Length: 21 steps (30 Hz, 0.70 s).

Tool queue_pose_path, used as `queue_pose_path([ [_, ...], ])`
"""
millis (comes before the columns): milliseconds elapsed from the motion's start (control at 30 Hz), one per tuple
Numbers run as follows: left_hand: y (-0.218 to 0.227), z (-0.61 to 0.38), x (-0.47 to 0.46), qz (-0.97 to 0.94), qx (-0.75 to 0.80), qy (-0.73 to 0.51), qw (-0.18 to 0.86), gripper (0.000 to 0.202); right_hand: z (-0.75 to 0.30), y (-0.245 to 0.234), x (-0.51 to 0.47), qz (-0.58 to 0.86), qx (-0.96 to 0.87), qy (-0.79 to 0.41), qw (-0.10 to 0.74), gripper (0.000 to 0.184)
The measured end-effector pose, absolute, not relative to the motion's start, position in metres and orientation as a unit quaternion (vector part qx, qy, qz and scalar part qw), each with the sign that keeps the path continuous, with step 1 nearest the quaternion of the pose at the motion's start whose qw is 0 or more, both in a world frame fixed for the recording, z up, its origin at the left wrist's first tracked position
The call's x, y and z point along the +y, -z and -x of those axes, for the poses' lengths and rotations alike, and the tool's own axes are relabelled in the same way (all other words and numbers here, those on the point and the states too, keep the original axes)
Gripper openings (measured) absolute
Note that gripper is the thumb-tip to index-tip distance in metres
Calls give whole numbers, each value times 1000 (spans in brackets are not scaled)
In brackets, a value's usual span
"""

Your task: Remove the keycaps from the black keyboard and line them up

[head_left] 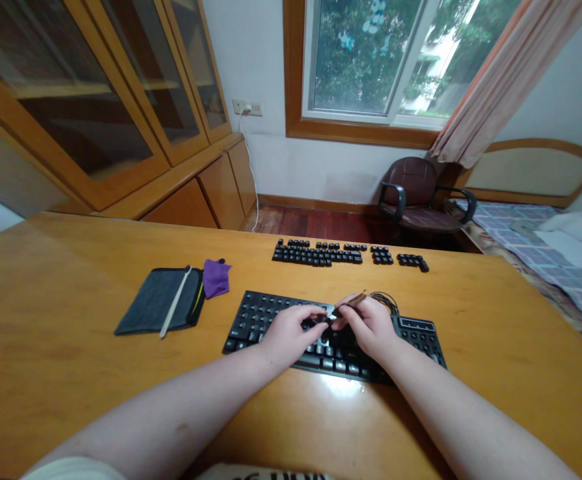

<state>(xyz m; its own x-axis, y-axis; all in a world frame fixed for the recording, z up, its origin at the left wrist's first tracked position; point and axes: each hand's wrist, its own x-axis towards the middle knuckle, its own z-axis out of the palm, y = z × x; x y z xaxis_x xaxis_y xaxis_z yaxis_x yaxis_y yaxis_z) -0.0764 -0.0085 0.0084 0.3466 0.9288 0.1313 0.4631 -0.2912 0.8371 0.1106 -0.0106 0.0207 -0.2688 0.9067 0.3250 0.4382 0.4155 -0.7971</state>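
A black keyboard (pixel 261 313) lies on the desk under both hands, with bare key posts in its upper rows and keycaps along the bottom rows. My left hand (pixel 291 333) is closed in a pinch over its middle; a small dark thing seems to be at the fingertips, too small to name. In my right hand (pixel 368 327) is a thin brown stick-like tool (pixel 355 301), slanted down toward the left fingertips. The two hands almost meet. Loose black keycaps (pixel 315 255) lie in rows beyond the keyboard, grouped like its layout.
Left of the keyboard lie a dark grey zip pouch (pixel 153 300), a pale thin stick (pixel 175 303) across it, and a purple cloth (pixel 216 279). A coiled black cable (pixel 387 301) sits behind my right hand. Beyond the desk (pixel 511 333) stands an office chair (pixel 413 193).
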Motion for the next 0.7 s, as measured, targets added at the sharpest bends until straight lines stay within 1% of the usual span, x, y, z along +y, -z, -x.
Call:
queue_pose_path([
  [167, -9, 76, -6, -713, 465, -345, 395, 20, -109, -22, -11, 416, -766, -270, 408, 23],
  [233, -8, 77, -3, -691, 445, -353, 447, 21, -110, -21, -11, 408, -765, -264, 423, 22],
  [333, -7, 79, 3, -638, 411, -346, 552, 17, -112, -19, -10, 394, -770, -265, 426, 20],
  [433, -8, 81, 9, -588, 414, -326, 614, 17, -113, -19, -10, 352, -796, -256, 420, 18],
  [567, -10, 83, 14, -559, 426, -319, 636, 21, -112, -22, -8, 283, -828, -246, 417, 12],
  [700, -4, 82, 16, -514, 438, -367, 639, 26, -109, -26, -10, 222, -861, -249, 384, 8],
])
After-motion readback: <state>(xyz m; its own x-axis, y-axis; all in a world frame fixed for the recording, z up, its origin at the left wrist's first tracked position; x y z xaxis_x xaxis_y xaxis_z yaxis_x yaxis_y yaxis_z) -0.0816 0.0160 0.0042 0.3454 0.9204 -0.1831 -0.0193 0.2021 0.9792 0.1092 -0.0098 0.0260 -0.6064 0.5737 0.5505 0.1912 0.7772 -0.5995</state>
